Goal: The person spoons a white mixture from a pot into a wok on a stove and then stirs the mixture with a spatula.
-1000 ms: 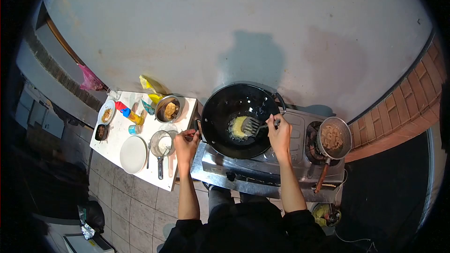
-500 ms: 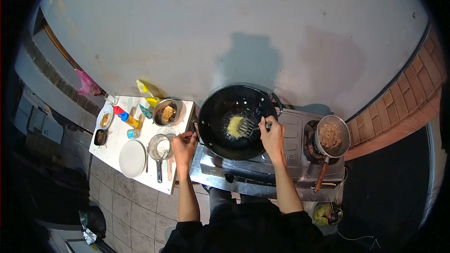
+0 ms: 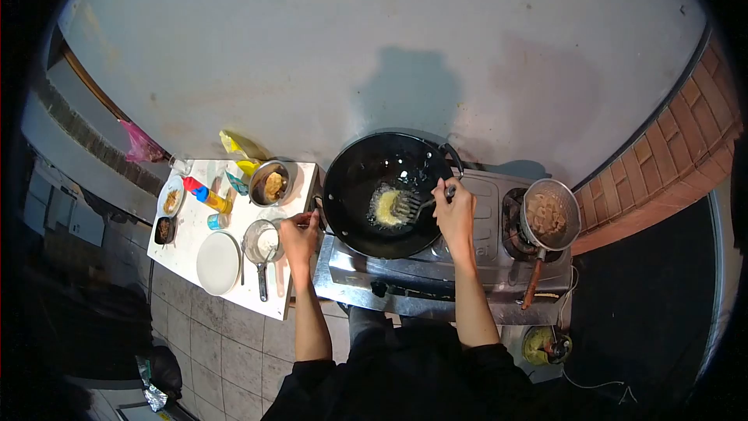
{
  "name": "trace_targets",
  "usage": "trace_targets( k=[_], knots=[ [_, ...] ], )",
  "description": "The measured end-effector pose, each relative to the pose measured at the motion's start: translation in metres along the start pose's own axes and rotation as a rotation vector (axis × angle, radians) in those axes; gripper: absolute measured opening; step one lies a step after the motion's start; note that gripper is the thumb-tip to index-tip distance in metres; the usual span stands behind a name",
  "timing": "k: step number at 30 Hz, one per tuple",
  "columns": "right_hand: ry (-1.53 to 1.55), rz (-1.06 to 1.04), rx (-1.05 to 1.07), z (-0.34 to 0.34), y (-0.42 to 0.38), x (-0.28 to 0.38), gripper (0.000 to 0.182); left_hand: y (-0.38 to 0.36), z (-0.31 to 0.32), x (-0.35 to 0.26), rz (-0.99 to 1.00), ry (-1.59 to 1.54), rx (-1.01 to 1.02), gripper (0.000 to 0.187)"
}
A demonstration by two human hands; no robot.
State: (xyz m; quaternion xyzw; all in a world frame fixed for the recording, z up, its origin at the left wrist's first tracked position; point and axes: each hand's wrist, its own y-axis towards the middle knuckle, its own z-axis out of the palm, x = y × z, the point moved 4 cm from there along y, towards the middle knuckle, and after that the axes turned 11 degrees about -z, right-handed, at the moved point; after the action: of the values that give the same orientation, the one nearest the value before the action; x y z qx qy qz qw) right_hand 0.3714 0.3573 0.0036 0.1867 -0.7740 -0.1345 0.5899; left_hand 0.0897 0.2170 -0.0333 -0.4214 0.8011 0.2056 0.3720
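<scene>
A black wok (image 3: 354, 234) sits on the stove with a yellow piece of food (image 3: 384, 209) in bubbling oil at its bottom. My right hand (image 3: 456, 218) is closed round the handle of a slotted turner (image 3: 407, 206), whose tines touch the right side of the food. My left hand (image 3: 299, 238) grips the wok's left handle (image 3: 318, 204), its fingers pinched together there.
On the right burner stands a strainer (image 3: 552, 214) of fried pieces over a pan with a wooden handle (image 3: 533, 284). The white table (image 3: 183, 259) at left holds a plate (image 3: 219, 263), a saucepan (image 3: 262, 243), a metal bowl (image 3: 270, 183) and bottles.
The turner has moved slightly at the food's right edge, and the food looks narrower with more bubbles round it. Both hands keep their holds. The view has shifted a little.
</scene>
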Motion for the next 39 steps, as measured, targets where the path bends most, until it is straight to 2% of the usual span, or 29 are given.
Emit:
trace_targets(
  k=[3, 5, 7, 9, 15, 17, 21, 32, 34, 35, 37, 39],
  knots=[
    [0.006, 0.019, -0.026, 0.002, 0.000, -0.006, 0.026, 0.001, 0.001, 0.000, 0.012, 0.008, -0.003, 0.026],
    [-0.072, -0.128, 0.029, 0.009, -0.001, -0.012, 0.024, -0.001, 0.000, -0.004, 0.050, 0.022, -0.025, 0.025],
    [-0.060, -0.110, 0.046, 0.005, -0.004, -0.003, 0.023, -0.003, -0.001, -0.008, 0.021, 0.045, -0.024, 0.026],
    [0.014, 0.030, 0.030, -0.004, -0.005, 0.004, 0.024, -0.002, 0.000, -0.007, 0.031, 0.042, -0.026, 0.026],
    [0.019, -0.003, 0.020, 0.000, -0.006, 0.001, 0.025, -0.005, -0.002, -0.012, 0.054, 0.037, -0.034, 0.026],
    [0.059, -0.073, 0.047, 0.006, -0.008, -0.005, 0.025, -0.004, -0.002, -0.013, 0.056, 0.023, -0.039, 0.027],
    [0.107, 0.081, 0.062, -0.005, -0.008, 0.005, 0.027, -0.001, -0.001, -0.008, 0.048, 0.019, -0.029, 0.027],
    [0.097, -0.059, 0.162, -0.004, -0.005, 0.002, 0.022, -0.001, -0.002, -0.006, 0.052, 0.046, -0.032, 0.028],
    [0.039, -0.304, 0.120, -0.003, 0.001, 0.006, 0.018, -0.001, -0.003, -0.007, 0.048, 0.044, -0.014, 0.029],
    [0.039, -0.306, 0.123, -0.004, 0.002, 0.004, 0.018, -0.001, -0.004, -0.008, 0.046, 0.042, -0.015, 0.029],
    [0.018, -0.167, 0.193, -0.007, 0.004, 0.009, 0.017, -0.003, -0.005, -0.011, 0.057, 0.053, -0.001, 0.030],
    [0.023, -0.219, 0.222, -0.009, 0.007, 0.019, 0.016, -0.007, -0.008, -0.016, 0.036, 0.053, 0.004, 0.029]
  ],
)
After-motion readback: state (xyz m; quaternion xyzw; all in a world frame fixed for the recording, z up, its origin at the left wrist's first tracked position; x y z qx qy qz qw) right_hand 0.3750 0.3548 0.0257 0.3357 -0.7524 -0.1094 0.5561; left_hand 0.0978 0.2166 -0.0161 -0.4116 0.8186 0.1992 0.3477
